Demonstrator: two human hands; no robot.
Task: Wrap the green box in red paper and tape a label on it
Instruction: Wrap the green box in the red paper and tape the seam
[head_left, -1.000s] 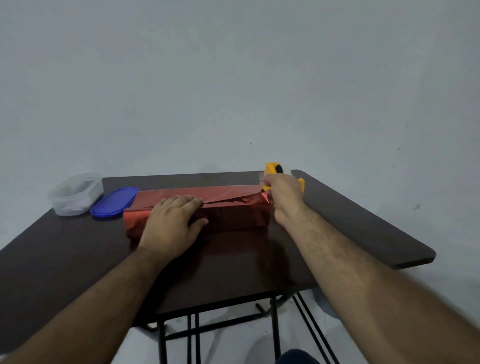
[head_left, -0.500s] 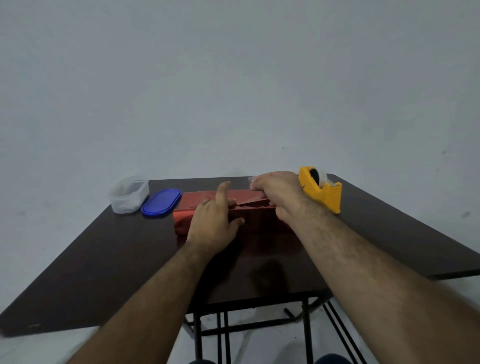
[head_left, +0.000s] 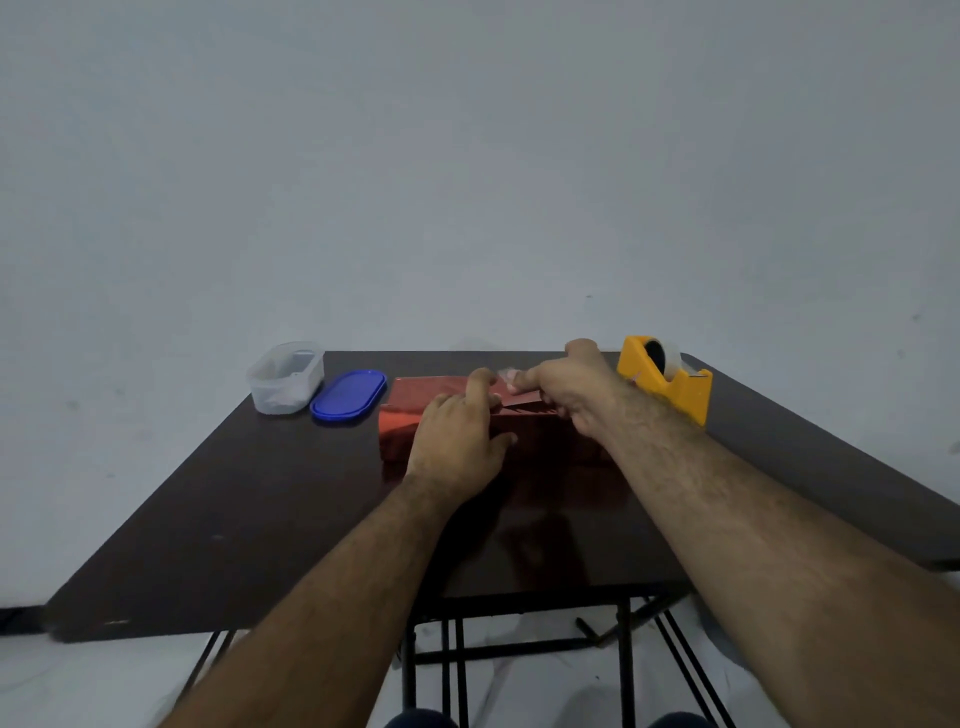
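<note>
The box (head_left: 467, 415), covered in red paper (head_left: 415, 397), lay on the far half of the dark table (head_left: 249, 519), long side toward the person, between a blue lid (head_left: 348, 394) on the left and a yellow tape dispenser (head_left: 665, 382) on the right. Both forearms reached forward from the near edge and met over the box. The left hand (head_left: 457, 441) rested palm down on the top and front of the box, its fingers laid over the paper with one finger stretched toward the far edge and the thumb out to the right against the front face. The right hand (head_left: 571, 392) sat on the box's right end, knuckles up, its fingertips (head_left: 514, 382) pinching a small clear piece of tape (head_left: 505, 373) just above the paper fold, close beside the left hand's raised finger. A clear tub (head_left: 284, 376) stood left of the lid, near the table's far corner
</note>
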